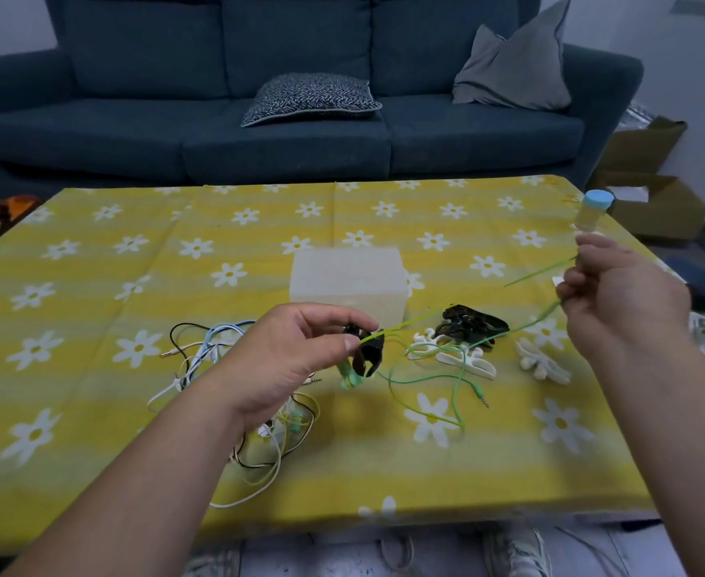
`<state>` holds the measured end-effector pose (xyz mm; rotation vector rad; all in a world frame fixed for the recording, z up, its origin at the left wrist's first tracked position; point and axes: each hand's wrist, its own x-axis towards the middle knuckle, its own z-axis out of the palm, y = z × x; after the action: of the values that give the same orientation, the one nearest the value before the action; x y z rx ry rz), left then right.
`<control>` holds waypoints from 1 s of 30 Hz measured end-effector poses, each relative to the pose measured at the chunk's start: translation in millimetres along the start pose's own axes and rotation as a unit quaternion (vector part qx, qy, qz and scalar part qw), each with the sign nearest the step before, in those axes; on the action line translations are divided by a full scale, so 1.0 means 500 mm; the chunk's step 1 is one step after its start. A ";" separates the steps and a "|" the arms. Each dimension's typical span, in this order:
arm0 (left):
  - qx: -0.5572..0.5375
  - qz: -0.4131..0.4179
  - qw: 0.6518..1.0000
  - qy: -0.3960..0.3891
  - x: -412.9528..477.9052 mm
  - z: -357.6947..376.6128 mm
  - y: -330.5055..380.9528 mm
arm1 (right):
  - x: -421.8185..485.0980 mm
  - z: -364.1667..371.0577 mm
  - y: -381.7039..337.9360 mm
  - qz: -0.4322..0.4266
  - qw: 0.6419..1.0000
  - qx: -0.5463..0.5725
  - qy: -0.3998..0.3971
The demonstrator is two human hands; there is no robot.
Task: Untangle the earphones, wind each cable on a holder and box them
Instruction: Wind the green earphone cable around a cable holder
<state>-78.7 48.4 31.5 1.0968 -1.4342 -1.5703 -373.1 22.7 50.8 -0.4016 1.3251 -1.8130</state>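
Observation:
My left hand pinches a black cable holder above the table, with green earbuds hanging just below it. A green earphone cable runs from the holder to my right hand, which grips it raised at the right. The slack loops over the cloth and ends in a jack plug. A tangle of white, blue, black and yellow earphones lies under my left wrist. A translucent white box stands at the table's middle.
A pile of black holders and several white holders lie right of centre. A blue-capped clear tube stands at the far right edge. The table has a yellow flowered cloth; a blue sofa is behind.

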 end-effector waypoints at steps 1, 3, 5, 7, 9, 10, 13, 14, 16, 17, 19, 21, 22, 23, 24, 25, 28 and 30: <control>0.007 0.001 1.000 -0.005 -0.002 0.000 0.000 | 0.001 -0.002 -0.001 0.000 1.000 -0.009 0.017; 0.020 0.001 1.000 -0.015 -0.005 0.000 0.001 | 0.002 -0.004 -0.002 -0.009 0.999 -0.021 0.049; 0.031 0.000 0.999 -0.024 -0.008 0.000 0.001 | -0.002 -0.003 -0.004 -0.025 0.997 -0.029 0.072; 0.037 0.000 0.999 -0.036 -0.012 0.001 0.003 | -0.005 -0.001 -0.004 -0.037 0.995 -0.050 0.082; 0.043 -0.002 0.998 -0.044 -0.017 0.004 0.008 | -0.007 0.000 -0.003 -0.048 0.992 -0.075 0.089; 0.042 -0.002 0.998 -0.047 -0.019 0.004 0.009 | -0.010 0.001 -0.003 -0.057 0.990 -0.087 0.091; 0.037 0.002 0.998 -0.045 -0.022 0.002 0.011 | -0.011 0.005 0.002 -0.078 0.980 -0.152 0.105; 0.037 0.005 0.999 -0.037 -0.022 0.000 0.009 | -0.009 0.005 0.006 -0.083 0.972 -0.194 0.105; 0.038 0.011 0.999 -0.014 -0.021 -0.002 0.008 | -0.010 0.008 0.018 -0.081 0.943 -0.311 0.088; 0.036 0.014 0.999 -0.004 -0.019 -0.002 0.008 | -0.012 0.010 0.027 -0.080 0.913 -0.392 0.079; 0.028 0.019 0.999 0.002 -0.020 0.002 0.011 | -0.028 0.020 0.039 -0.128 0.850 -0.509 0.039; 0.023 0.018 1.000 0.002 -0.020 0.008 0.015 | -0.065 0.044 0.042 -0.187 0.841 -0.499 -0.096; 0.020 0.018 1.000 0.001 -0.019 0.009 0.014 | -0.089 0.059 0.046 -0.171 0.848 -0.462 -0.194; 0.016 0.019 1.000 0.001 -0.018 0.010 0.014 | -0.119 0.075 0.051 -0.118 0.850 -0.423 -0.291; 0.012 0.019 1.000 0.002 -0.017 0.011 0.013 | -0.139 0.084 0.060 -0.056 0.838 -0.397 -0.370; 0.009 0.020 1.000 0.004 -0.016 0.011 0.013 | -0.153 0.090 0.069 -0.005 0.819 -0.383 -0.426; 0.005 0.022 1.000 0.011 -0.013 0.010 0.011 | -0.152 0.094 0.097 0.060 0.782 -0.374 -0.496; -0.002 0.023 1.000 0.015 -0.012 0.005 0.009 | -0.142 0.097 0.094 0.054 0.790 -0.381 -0.478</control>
<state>-79.0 54.4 36.7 1.0732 -1.4265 -1.5163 -277.4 42.3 42.4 -1.4201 1.1814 -0.6373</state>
